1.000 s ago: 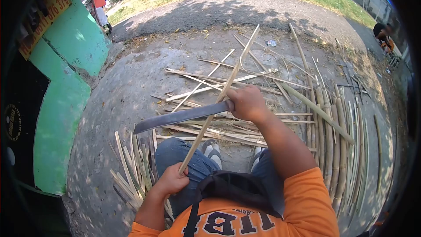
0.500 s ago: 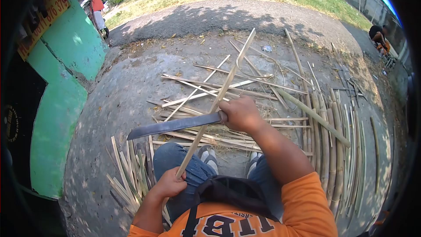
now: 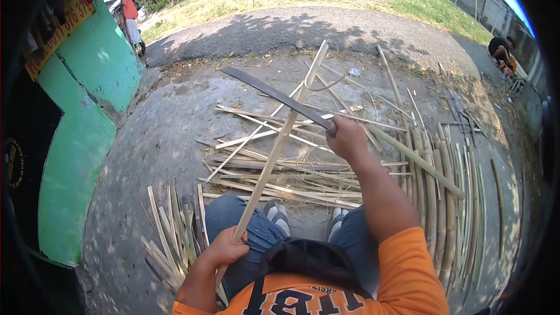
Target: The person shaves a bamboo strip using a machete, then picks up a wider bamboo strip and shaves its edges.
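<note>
My left hand (image 3: 226,246) is wrapped round the lower part of a long bamboo strip (image 3: 269,166), close to my left knee. The strip slants up and away from me. In my right hand (image 3: 349,139) is the handle of a machete (image 3: 274,93), whose long dark blade points up and to the left. The blade crosses the strip's upper half and seems to touch it. A thin curled shaving (image 3: 322,88) hangs from the strip just beyond the blade. Split bamboo strips (image 3: 280,178) lie in a loose pile on the ground before my feet.
Bamboo poles (image 3: 441,210) lie side by side on my right. More split strips (image 3: 169,227) are bunched at my left. A green wall (image 3: 76,140) stands at the left. Another person (image 3: 500,52) crouches far off at the right, near the grey wall.
My right hand has pushed the machete forward along the strip, away from me, and the blade tip has swung upward. A shaving curls farther out from the strip. My left hand keeps its place.
</note>
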Motion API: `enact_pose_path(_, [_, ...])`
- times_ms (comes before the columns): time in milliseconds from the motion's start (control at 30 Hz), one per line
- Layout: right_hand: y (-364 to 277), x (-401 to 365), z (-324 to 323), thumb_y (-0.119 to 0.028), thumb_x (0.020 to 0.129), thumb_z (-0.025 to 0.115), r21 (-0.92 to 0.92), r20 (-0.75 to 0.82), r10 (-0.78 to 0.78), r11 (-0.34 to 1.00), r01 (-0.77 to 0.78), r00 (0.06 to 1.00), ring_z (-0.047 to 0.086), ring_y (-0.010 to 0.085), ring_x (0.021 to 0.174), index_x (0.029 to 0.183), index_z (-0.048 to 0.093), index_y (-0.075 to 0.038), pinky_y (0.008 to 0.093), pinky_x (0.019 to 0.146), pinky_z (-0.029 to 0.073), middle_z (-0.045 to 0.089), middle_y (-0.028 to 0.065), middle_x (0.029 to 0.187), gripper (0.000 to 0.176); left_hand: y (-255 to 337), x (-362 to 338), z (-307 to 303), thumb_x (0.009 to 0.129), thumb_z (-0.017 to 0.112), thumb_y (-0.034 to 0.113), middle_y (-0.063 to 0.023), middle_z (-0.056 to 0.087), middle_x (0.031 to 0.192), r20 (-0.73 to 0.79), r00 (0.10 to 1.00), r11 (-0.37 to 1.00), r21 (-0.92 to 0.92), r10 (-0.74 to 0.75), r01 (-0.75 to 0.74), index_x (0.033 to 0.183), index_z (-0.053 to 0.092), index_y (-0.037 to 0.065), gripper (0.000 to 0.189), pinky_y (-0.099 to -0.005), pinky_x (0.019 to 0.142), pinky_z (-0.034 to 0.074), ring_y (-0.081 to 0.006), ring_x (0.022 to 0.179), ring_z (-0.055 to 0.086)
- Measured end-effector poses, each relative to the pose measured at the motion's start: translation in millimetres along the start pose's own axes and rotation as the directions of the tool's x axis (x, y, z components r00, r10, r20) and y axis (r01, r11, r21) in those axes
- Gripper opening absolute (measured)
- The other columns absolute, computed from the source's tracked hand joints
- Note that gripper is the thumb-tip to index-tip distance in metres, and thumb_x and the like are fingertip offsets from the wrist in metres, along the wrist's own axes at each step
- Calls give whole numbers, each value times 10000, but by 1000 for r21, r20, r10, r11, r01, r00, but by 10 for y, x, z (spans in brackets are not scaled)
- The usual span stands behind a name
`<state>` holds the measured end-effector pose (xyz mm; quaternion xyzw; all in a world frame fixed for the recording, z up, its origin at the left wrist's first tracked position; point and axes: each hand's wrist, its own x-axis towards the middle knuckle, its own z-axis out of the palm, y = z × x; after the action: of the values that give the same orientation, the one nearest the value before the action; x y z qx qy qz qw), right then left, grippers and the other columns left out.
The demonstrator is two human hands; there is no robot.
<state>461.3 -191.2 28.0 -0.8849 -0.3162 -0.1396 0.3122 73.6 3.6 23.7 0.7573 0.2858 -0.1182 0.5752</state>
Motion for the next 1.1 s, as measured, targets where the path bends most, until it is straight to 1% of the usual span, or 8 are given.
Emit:
enact_pose_path(233, [-685, -180, 45, -231, 805, 701, 27, 307, -675, 711, 703, 671, 688, 318, 683, 808, 614, -139, 417, 696, 515, 670, 85, 695, 126, -15, -46, -30, 780, 702, 68, 29, 523, 761, 15, 998, 997, -40, -68, 69, 922, 565, 84, 199, -295, 567, 412, -92, 657, 495])
enact_pose_path(333, [-416, -86, 3, -231, 828, 684, 80, 156, -527, 850, 521, 835, 695, 349, 738, 813, 617, -118, 460, 704, 527, 682, 114, 716, 133, -96, -60, -97, 777, 703, 61, 33, 517, 758, 38, 998, 999, -34, -40, 41, 921, 561, 87, 204, -291, 560, 402, -87, 651, 487])
enact_pose_path(400, [-56, 51, 157, -227, 854, 667, 39, 17, -104, 994, 103, 994, 695, 389, 786, 836, 629, -93, 511, 722, 535, 695, 149, 753, 141, -137, -70, -97, 776, 703, 57, 34, 514, 757, 42, 999, 996, -86, -20, 23, 921, 559, 87, 206, -287, 563, 400, -84, 651, 485])
enact_pose_path(467, [350, 199, 244, -218, 876, 652, 165, 33, 262, 950, -263, 965, 690, 421, 806, 862, 636, -74, 546, 729, 537, 700, 178, 776, 146, -56, -36, -50, 777, 729, 41, 45, 514, 766, 23, 1000, 999, -49, -21, 23, 918, 556, 96, 230, -278, 574, 403, -74, 665, 491])
enact_pose_path(700, [47, 2, 152, -214, 831, 703, -15, 4, -47, 999, 47, 999, 696, 382, 735, 833, 633, -110, 518, 684, 545, 702, 140, 765, 125, -27, 23, -31, 804, 737, 46, 39, 532, 771, 24, 1000, 999, -53, -10, 11, 932, 553, 99, 231, -268, 560, 415, -76, 642, 516])
enact_pose_path(900, [-479, -109, 165, -223, 810, 713, -26, 80, -601, 796, 605, 795, 700, 318, 691, 819, 613, -131, 473, 644, 534, 678, 77, 707, 135, 41, -65, 5, 801, 691, 70, 25, 529, 750, -4, 998, 998, -33, -62, 62, 950, 564, 74, 195, -280, 548, 412, -83, 618, 501])
enact_pose_path(1000, [-184, 14, 148, -206, 857, 674, -44, 37, -444, 894, 446, 895, 697, 349, 705, 823, 602, -119, 498, 694, 533, 682, 97, 717, 118, -16, -79, -45, 801, 684, 64, 28, 524, 734, 16, 996, 996, -7, -86, 86, 940, 562, 74, 185, -285, 534, 407, -82, 602, 497])
enact_pose_path(1100, [347, 120, 327, -210, 898, 633, 41, -75, 72, 997, -69, 995, 683, 412, 739, 858, 624, -85, 541, 736, 529, 695, 162, 765, 132, -48, -89, -75, 795, 682, 59, 29, 522, 729, 62, 996, 997, -30, -66, 68, 933, 561, 76, 184, -281, 540, 408, -80, 603, 492])
